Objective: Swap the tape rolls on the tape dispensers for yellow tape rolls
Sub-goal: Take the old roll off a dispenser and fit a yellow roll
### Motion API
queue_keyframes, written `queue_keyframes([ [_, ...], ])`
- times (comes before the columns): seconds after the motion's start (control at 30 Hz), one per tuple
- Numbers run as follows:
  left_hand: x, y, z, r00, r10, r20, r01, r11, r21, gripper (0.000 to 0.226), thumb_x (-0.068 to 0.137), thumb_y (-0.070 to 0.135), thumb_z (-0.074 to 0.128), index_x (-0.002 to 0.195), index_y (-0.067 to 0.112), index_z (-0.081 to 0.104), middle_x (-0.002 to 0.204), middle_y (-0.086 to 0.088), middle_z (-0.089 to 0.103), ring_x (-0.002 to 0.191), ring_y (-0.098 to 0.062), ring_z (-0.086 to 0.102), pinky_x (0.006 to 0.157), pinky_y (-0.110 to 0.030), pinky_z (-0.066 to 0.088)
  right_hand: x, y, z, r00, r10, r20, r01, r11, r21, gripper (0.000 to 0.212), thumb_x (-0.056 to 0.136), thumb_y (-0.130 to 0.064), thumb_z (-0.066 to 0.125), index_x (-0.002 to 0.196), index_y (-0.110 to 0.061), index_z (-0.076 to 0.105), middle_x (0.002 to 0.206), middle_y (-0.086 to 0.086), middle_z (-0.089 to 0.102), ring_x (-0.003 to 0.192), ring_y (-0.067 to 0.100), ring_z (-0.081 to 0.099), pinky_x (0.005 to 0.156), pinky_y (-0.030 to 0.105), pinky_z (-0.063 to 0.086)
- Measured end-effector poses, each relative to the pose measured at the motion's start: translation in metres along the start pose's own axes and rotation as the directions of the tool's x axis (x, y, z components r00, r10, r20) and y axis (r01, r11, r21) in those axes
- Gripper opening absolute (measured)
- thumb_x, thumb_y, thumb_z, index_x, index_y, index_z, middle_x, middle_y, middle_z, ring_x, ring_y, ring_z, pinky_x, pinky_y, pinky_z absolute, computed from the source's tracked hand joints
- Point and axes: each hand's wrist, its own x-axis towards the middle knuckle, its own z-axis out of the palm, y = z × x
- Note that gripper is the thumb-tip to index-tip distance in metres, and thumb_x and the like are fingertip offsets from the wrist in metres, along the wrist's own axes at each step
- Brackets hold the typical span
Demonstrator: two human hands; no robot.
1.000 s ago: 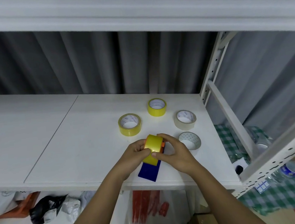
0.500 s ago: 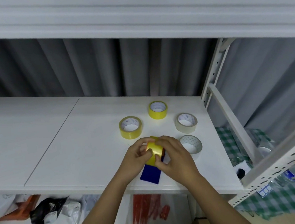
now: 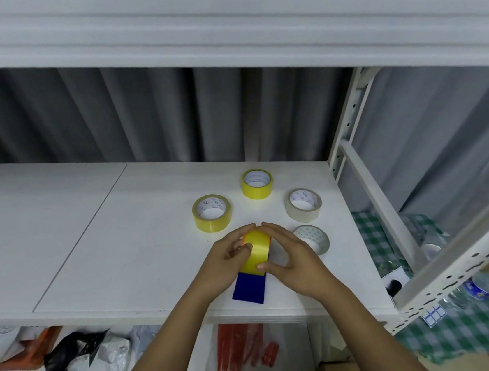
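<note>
A yellow tape roll (image 3: 256,252) sits on a tape dispenser with a blue handle (image 3: 249,288) and orange parts, near the front edge of the white shelf (image 3: 92,248). My left hand (image 3: 227,260) grips the roll's left side. My right hand (image 3: 288,259) curls over its right side, thumb pressing the tape's lower edge. Two more yellow rolls lie flat behind: one (image 3: 211,213) at the left, one (image 3: 257,184) further back. A beige roll (image 3: 303,205) and a clear roll (image 3: 313,239) lie to the right.
A white upright post (image 3: 345,143) and a slanted rail (image 3: 377,210) bound the shelf on the right. An upper shelf (image 3: 219,29) hangs overhead. Grey curtain hangs behind. Bags and red packets lie on the lower shelf (image 3: 73,354).
Both hands have closed tighter round the yellow roll on the dispenser, and the right thumb has slid down to the tape's lower edge. The view has tilted slightly.
</note>
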Motion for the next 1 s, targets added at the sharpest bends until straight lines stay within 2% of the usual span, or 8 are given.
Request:
queue_keyframes([
  [0.13,-0.002,-0.007,-0.003,0.999,-0.035,-0.016,0.035,0.999,0.017,0.039,0.096,0.007,0.048,0.131,0.024,0.052,0.059,0.014,0.044,0.058,0.000,0.042,0.059,-0.010,0.039,0.008,0.003,0.002,0.998,0.053,0.030,-0.054,0.998,0.018,0.055,0.087,-0.028,0.067,0.137,-0.025,0.044,0.143,-0.008,0.043,0.131,0.004,0.035,0.108,0.016,0.027],
  [0.27,-0.008,-0.008,-0.003,0.992,-0.078,0.100,0.072,0.996,0.060,0.067,0.084,-0.007,0.053,0.140,0.025,0.038,0.085,0.014,0.060,0.068,0.004,0.054,0.065,-0.013,0.045,0.017,0.001,0.000,0.974,0.178,0.139,-0.212,0.932,0.293,0.040,0.090,-0.022,0.063,0.127,-0.030,0.050,0.130,-0.010,0.051,0.125,0.005,0.044,0.095,0.007,0.033],
  [0.37,-0.009,-0.014,-0.005,0.990,-0.088,0.112,0.075,0.991,0.114,0.076,0.082,-0.005,0.056,0.143,0.031,0.030,0.097,0.009,0.058,0.070,0.000,0.051,0.067,-0.016,0.044,0.022,0.008,0.005,0.961,0.243,0.129,-0.256,0.962,0.095,0.040,0.096,-0.037,0.050,0.135,-0.029,0.048,0.133,-0.010,0.044,0.134,0.005,0.028,0.104,0.017,0.022],
  [0.43,-0.009,-0.018,-0.007,0.994,-0.072,0.085,0.064,0.993,0.098,0.069,0.086,-0.002,0.056,0.143,0.030,0.033,0.097,0.011,0.058,0.073,0.000,0.052,0.072,-0.016,0.044,0.021,0.010,0.011,0.988,0.157,0.008,-0.156,0.986,-0.066,0.038,0.097,-0.038,0.046,0.133,-0.028,0.052,0.135,-0.010,0.047,0.134,0.004,0.023,0.107,0.016,0.017],
  [0.6,-0.009,-0.019,-0.003,0.996,-0.042,0.077,0.040,0.999,0.024,0.050,0.092,0.010,0.056,0.138,0.026,0.043,0.110,0.021,0.063,0.097,0.006,0.059,0.086,-0.017,0.047,0.009,0.001,0.018,0.942,-0.168,-0.292,0.092,0.962,-0.256,0.017,0.089,-0.013,0.061,0.102,-0.009,0.072,0.102,0.005,0.068,0.099,0.020,0.060,0.090,0.013,0.037],
  [0.73,-0.008,-0.021,0.004,0.999,-0.028,0.039,0.029,0.999,-0.025,0.044,0.093,0.015,0.055,0.133,0.030,0.045,0.122,0.015,0.060,0.108,0.002,0.059,0.089,-0.018,0.049,-0.003,-0.004,0.012,0.969,-0.163,-0.187,0.110,0.958,-0.264,0.028,0.090,-0.014,0.061,0.117,-0.012,0.067,0.120,0.003,0.065,0.112,0.015,0.057,0.097,0.009,0.030],
  [0.9,-0.004,-0.017,0.011,0.999,-0.019,-0.034,0.016,0.998,-0.066,0.033,0.091,0.018,0.058,0.120,0.033,0.056,0.109,0.017,0.066,0.098,0.001,0.064,0.077,-0.014,0.049,-0.011,-0.003,0.008,0.987,-0.144,-0.075,0.116,0.950,-0.292,0.048,0.089,-0.018,0.061,0.135,-0.016,0.050,0.143,-0.004,0.043,0.130,0.000,0.027,0.104,0.002,0.011],
  [1.0,0.000,-0.015,0.013,0.997,-0.022,-0.079,0.019,0.999,-0.040,0.030,0.091,0.021,0.059,0.118,0.032,0.058,0.105,0.012,0.067,0.087,0.002,0.063,0.072,-0.014,0.049,-0.010,-0.003,0.007,0.989,-0.141,-0.053,0.118,0.942,-0.315,0.055,0.086,-0.018,0.063,0.138,-0.015,0.045,0.148,-0.002,0.038,0.134,-0.001,0.022,0.106,0.006,0.013],
])
